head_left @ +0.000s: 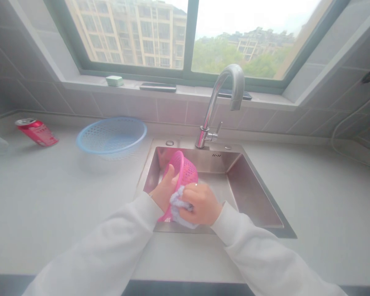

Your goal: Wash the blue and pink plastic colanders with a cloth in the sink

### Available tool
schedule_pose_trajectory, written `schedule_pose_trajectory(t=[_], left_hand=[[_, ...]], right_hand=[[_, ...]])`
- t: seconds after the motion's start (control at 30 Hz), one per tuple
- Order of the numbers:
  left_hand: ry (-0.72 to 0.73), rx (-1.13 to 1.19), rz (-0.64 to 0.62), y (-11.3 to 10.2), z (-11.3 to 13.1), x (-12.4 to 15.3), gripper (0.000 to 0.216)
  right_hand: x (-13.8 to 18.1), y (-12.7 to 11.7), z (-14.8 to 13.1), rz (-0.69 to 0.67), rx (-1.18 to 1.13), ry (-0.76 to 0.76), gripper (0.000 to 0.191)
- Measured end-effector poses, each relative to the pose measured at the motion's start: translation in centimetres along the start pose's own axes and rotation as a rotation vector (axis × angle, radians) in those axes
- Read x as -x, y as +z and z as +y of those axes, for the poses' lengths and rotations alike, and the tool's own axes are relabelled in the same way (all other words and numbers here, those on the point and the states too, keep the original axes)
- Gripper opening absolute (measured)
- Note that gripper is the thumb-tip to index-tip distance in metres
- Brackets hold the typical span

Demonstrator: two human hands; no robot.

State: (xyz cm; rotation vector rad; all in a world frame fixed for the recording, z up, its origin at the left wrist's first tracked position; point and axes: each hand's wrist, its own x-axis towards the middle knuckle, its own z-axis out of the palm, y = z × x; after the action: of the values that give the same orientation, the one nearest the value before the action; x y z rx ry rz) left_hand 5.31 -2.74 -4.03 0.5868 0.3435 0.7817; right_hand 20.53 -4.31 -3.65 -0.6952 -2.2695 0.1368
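Note:
Over the stainless steel sink [253, 193], a pink perforated plastic basket [188, 170] is tilted on its side. My left hand [165, 191] grips the basket, its thumb up along the inner side; the other fingers are mostly hidden. Bunched in my right hand [203, 203] is a pale cloth [177, 203], pressed against the outside of the basket near the rim. The fingers of that hand are curled round the cloth. Part of the basket's lower edge shows below my left wrist.
A chrome faucet [208, 107] arches behind the sink. Left on the counter [80, 197] stand a blue perforated basket [111, 135] and a tilted red drink can [38, 132]. A pale green block [114, 80] and a dark flat object [158, 87] lie on the window sill.

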Motion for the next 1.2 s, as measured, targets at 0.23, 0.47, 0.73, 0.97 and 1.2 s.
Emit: schedule_pose_trajectory(t=[0.23,0.47,0.73,0.97,1.2], left_hand=[[-0.066,-0.094,-0.029,-0.2,-1.1,0.3,0.081],[-0.069,-0.122,-0.039,-1.1,-1.2,0.5,0.060],[0.112,-0.017,-0.079,-0.6,0.7,1.0,0.068],[0.263,-0.005,0.017,-0.3,1.2,1.0,0.091],[0.133,0.059,0.076,-1.0,0.8,0.9,0.052]], right_hand=[[-1.2,-2.0,3.7,0.224,0.051,0.535,0.022],[-0.4,-2.7,9.4,0.400,-0.051,1.010,0.023],[0.4,-2.3,10.7,0.459,-0.177,1.122,0.025],[0.2,-2.1,10.5,0.460,-0.173,1.119,0.024],[0.0,-2.5,10.1,0.484,-0.196,1.098,0.025]])
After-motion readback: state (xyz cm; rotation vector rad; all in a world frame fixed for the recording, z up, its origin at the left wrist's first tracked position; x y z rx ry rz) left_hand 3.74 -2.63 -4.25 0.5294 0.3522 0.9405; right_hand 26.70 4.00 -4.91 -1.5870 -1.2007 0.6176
